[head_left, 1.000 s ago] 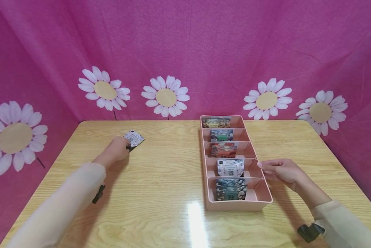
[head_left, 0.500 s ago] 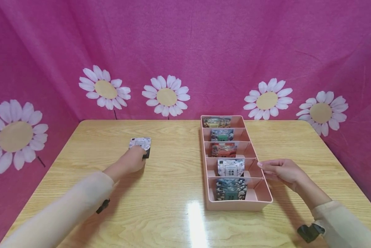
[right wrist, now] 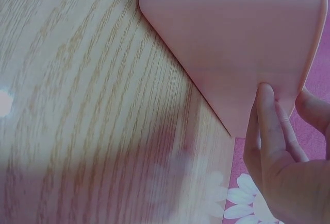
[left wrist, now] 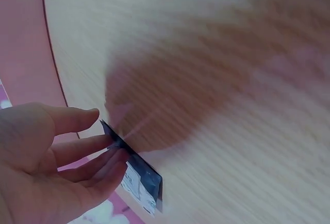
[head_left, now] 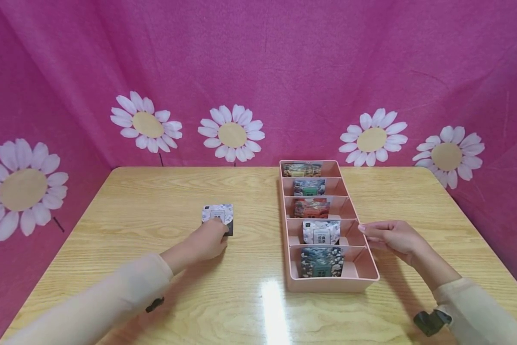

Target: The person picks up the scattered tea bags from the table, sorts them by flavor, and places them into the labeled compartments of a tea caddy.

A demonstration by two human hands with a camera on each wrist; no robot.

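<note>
My left hand [head_left: 206, 240] pinches a white tea sachet [head_left: 218, 211] with a dark lower part, left of the pink divided box [head_left: 327, 285]. In the left wrist view, thumb and fingers meet at the dark edge of this sachet [left wrist: 145, 177], and its shadow falls on the wood. My right hand [head_left: 398, 238] grips the box's right side, thumb at the rim. The right wrist view shows the fingertips [right wrist: 265, 91] against the outer wall. A matching white sachet [head_left: 321, 232] stands in the box's second compartment from the front.
Other compartments hold a blue sachet [head_left: 322, 262] at the front, then a red sachet [head_left: 311, 209], a green-labelled sachet [head_left: 309, 187] and a yellow-brown sachet [head_left: 301, 170] toward the back. A pink daisy curtain [head_left: 258, 57] hangs behind the wooden table [head_left: 189, 311].
My left hand has brought the white sachet rightward and nearer to me, from the far left of the table toward the box. The sachet has turned straighter. My right hand and the box have stayed put.
</note>
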